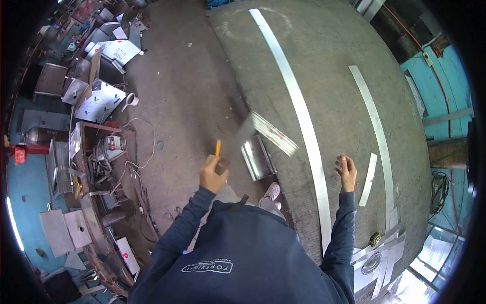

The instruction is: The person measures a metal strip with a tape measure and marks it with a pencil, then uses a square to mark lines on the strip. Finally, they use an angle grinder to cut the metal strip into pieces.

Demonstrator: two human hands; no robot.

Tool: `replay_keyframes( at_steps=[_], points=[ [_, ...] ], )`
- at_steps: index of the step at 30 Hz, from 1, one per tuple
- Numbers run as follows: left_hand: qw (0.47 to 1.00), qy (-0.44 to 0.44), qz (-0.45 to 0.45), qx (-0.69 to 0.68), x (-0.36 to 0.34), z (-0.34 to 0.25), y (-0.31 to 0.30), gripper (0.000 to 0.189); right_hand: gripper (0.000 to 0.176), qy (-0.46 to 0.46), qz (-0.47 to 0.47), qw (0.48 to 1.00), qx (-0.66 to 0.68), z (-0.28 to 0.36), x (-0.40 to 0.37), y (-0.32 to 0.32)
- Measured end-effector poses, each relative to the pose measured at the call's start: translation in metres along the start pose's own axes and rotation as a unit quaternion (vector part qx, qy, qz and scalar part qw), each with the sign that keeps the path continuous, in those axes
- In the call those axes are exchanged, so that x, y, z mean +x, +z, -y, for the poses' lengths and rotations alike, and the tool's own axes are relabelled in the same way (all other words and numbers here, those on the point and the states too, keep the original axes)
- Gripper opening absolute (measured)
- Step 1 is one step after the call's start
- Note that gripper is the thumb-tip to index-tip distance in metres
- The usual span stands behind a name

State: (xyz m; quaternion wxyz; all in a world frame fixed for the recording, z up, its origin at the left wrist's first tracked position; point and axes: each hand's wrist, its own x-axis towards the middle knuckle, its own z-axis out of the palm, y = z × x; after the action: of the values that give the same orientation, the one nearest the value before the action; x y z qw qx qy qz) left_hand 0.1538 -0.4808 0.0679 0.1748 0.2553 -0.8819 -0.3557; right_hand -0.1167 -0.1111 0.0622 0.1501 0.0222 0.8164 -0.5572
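My left hand (213, 175) is closed round a short yellow pencil (217, 148) that points up and away from me. My right hand (347, 172) hovers with its fingers loosely curled and apart, and nothing shows in it. It is between a long metal strip (304, 114) on its left and a short strip (369, 180) on its right. A second long, narrower strip (373, 115) lies farther right. Ahead, between my hands, are a bundle of thin pale strips (275, 133) and a shiny bent metal channel (257, 157).
A tape measure (375, 238) rests by a pile of metal offcuts (387, 258) at the lower right. Along the left stand a cluttered bench (86, 202), cables and sheet-metal pieces (101, 101). A roll of tape (131, 99) is near them. My shoe (272, 191) is beside the channel.
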Motion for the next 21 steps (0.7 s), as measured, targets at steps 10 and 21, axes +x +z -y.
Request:
replay_keyframes(
  at_steps=[10, 21],
  points=[
    [0.976, -0.129, -0.175, 0.031, 0.028, 0.217, -0.169, 0.025, 0.044, -0.231, -0.043, 0.92, -0.313, 0.042, 0.088, 0.216],
    [0.951, -0.222, -0.213, 0.009, 0.011, 0.306, -0.234, 0.022, 0.068, -0.129, -0.085, 0.882, -0.446, 0.056, 0.188, 0.258]
  ],
)
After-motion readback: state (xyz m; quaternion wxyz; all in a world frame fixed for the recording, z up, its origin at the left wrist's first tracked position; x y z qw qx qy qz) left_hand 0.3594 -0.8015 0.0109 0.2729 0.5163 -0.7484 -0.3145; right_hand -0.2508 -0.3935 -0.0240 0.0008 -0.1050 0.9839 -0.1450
